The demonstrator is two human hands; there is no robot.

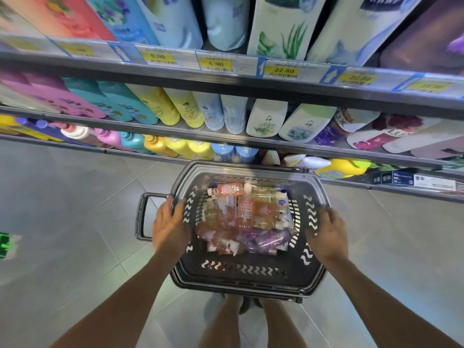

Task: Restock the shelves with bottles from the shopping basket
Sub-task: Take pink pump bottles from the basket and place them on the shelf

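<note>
Head view looking down onto a grey tiled floor (75,197) in a shop aisle, stretching wide to the left of the basket (251,282) and reaching a green mark (5,244) at the far left edge.

Facing a rack of shelves at close range:
- Top shelf edge (226,81) carrying yellow price tags (283,70) beneath tall packs (278,28).
- Middle shelf edge (226,138) fronting purple, teal, yellow and white shelf stock (150,106) packed side by side.
- Bottom shelf edge (351,183) running low along the floor, with pump dispensers (155,145) crowding behind it.

Hanging or sitting low before the bottom shelf, the dark plastic basket; not possible telling whether resting on the tiles. Tucking its far rim just beside the bottom shelf edge and keeping its near rim just ahead of the legs (223,327).

Lying heaped inside, the small bottles (244,209), orange-pink ones on top and purple ones nearer the body.

Gripping the left rim with the left hand (170,222), fingers curling over the edge beside the swung-out handle (139,217). Gripping the right rim with the right hand (326,234), fingers wrapping over the edge, blurred.
</note>
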